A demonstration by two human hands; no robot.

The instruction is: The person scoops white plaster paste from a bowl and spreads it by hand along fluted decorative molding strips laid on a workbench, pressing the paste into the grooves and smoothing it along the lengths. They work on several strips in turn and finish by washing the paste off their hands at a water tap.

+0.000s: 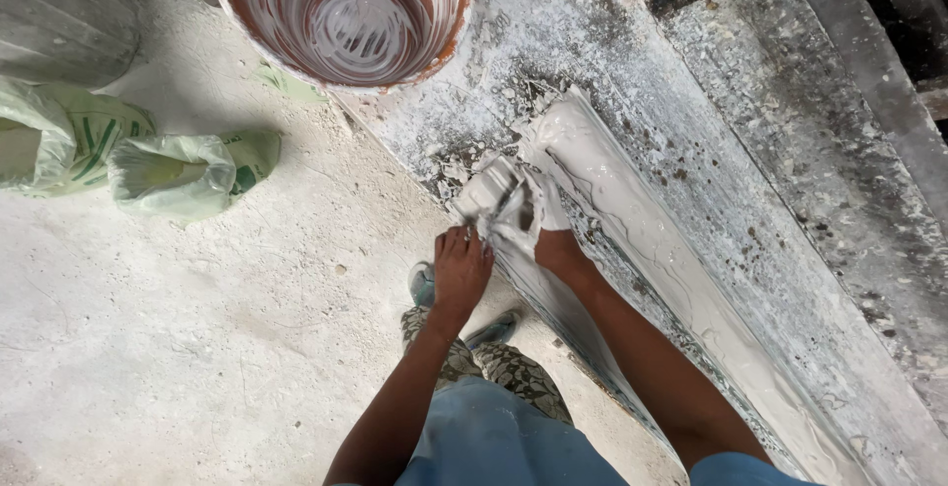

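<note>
Left hand: curled closed on the near end of a plaster-caked flat tool.
Right hand: plaster-coated, pressing wet grey plaster strip on the counter; grip unclear.
Behind: plaster-smeared round bucket.

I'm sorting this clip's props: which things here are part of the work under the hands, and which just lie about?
In use:
left hand
right hand, coated in wet plaster
long wet plaster strip
plaster-crusted work board
plaster-smeared bucket, probably

Lying about:
pale green sacks
dusty floor
</note>
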